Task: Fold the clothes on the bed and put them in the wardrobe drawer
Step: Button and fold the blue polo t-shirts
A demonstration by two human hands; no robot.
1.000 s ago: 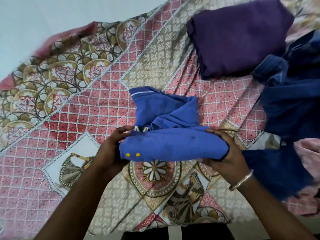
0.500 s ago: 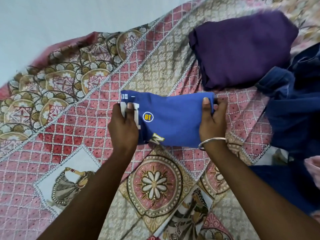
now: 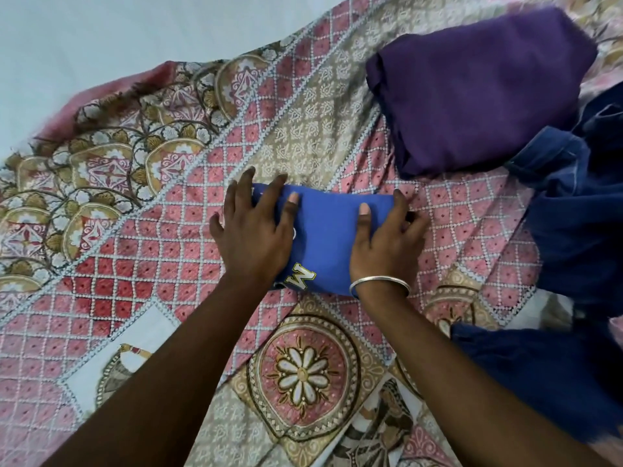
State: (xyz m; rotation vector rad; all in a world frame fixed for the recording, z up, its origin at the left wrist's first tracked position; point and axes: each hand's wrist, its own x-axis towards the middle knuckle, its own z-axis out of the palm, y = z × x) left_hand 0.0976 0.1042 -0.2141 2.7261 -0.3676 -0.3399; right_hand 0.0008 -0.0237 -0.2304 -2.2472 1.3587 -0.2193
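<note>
On patterned bedspread (image 3: pixel 141 264), centre: one blue shirt (image 3: pixel 328 237), folded to a compact bundle, printed letter showing at near edge. Lifted and half-folded a second ago, gripped at both ends half a second ago; now laid flat and pressed.

Left hand (image 3: pixel 253 234): fingers straight and spread, palm down on left part of bundle, nothing gripped. Right hand (image 3: pixel 384 244): palm down on right part, fingers extended, thumb lying on top of cloth, outer fingers at far right edge; pressing, not clasping. Metal bangle (image 3: pixel 379 284) on right wrist.

Beyond and to right, apart from bundle: purple garment (image 3: pixel 478 85), already folded. Far right: dark blue clothing (image 3: pixel 580 230), loose and unfolded, with more at lower right.

Judgement: fold of this item complete or nearly so, flattening in hand; remaining pieces yet to fold; wardrobe drawer not in view, stowing not yet begun.
</note>
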